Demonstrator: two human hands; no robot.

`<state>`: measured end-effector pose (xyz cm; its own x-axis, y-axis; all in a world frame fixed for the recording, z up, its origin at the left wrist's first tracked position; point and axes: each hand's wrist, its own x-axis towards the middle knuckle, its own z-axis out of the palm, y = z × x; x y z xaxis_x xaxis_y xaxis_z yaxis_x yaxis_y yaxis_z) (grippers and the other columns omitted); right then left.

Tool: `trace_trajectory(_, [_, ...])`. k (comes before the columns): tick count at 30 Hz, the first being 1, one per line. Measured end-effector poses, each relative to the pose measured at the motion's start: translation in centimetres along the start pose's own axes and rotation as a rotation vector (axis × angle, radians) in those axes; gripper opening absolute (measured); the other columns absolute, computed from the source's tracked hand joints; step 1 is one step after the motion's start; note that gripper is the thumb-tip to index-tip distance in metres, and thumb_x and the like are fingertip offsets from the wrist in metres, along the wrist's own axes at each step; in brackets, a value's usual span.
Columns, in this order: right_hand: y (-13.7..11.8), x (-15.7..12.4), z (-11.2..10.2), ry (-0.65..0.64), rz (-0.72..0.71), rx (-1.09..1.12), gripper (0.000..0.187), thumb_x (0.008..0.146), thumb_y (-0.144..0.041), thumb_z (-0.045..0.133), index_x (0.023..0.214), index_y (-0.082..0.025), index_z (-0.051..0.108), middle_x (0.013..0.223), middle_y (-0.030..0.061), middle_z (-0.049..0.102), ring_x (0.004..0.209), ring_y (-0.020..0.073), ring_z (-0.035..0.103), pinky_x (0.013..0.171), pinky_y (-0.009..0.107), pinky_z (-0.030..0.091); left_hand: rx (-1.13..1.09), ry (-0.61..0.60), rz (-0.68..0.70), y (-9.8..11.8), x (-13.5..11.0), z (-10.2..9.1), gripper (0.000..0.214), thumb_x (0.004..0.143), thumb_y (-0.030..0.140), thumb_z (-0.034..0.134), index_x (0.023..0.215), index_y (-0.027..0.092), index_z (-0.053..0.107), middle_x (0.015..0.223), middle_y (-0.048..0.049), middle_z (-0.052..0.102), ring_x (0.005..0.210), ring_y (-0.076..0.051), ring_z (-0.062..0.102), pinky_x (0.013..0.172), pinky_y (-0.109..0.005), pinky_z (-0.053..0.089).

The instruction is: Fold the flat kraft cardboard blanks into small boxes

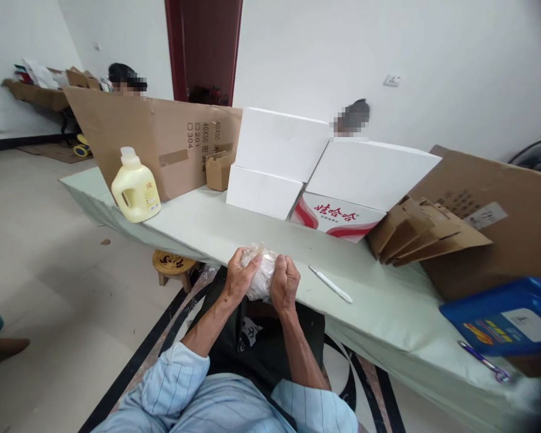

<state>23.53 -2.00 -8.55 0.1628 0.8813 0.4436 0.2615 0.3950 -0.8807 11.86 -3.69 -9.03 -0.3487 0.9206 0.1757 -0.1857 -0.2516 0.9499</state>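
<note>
Table (234, 231) bare btwn yellow jug (136, 187) and white pen (330, 284), so room to pass there. Back blocked by white boxes (279, 159) and cardboard sheet (162, 135); folded cartons (421, 231) and blue box (507, 316) crowd the right side.

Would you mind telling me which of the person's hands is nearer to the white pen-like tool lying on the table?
The right hand. It grips the crumpled plastic bag just left of the white tool; the left hand holds the bag's far side, farther away.
</note>
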Motion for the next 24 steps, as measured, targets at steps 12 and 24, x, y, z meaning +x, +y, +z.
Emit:
trace_trajectory(12, [0.4, 2.4, -1.5, -0.431, -0.102, -0.084, 0.051, 0.095, -0.061, 0.056, 0.063, -0.024, 0.039, 0.058, -0.0060, 0.038, 0.059, 0.0121, 0.034, 0.057, 0.027, 0.031, 0.265, -0.423, -0.005, 1.4, 2.0, -1.8, 0.045, 0.084, 0.055, 0.079, 0.106, 0.016, 0.081, 0.100, -0.0060, 0.079, 0.093, -0.021, 0.070, 0.083, -0.027, 0.053])
trace_trajectory(24, [0.6, -0.1, -1.4, -0.129, 0.077, -0.007, 0.058, 0.098, -0.075, 0.048, 0.070, -0.026, 0.036, 0.066, -0.0052, 0.036, 0.064, 0.0140, 0.035, 0.058, 0.028, 0.033, 0.149, -0.023, 0.003, -1.0, 1.2, -0.6, 0.046, 0.087, 0.060, 0.072, 0.081, 0.015, 0.071, 0.071, 0.0017, 0.063, 0.066, -0.012, 0.052, 0.063, -0.023, 0.044])
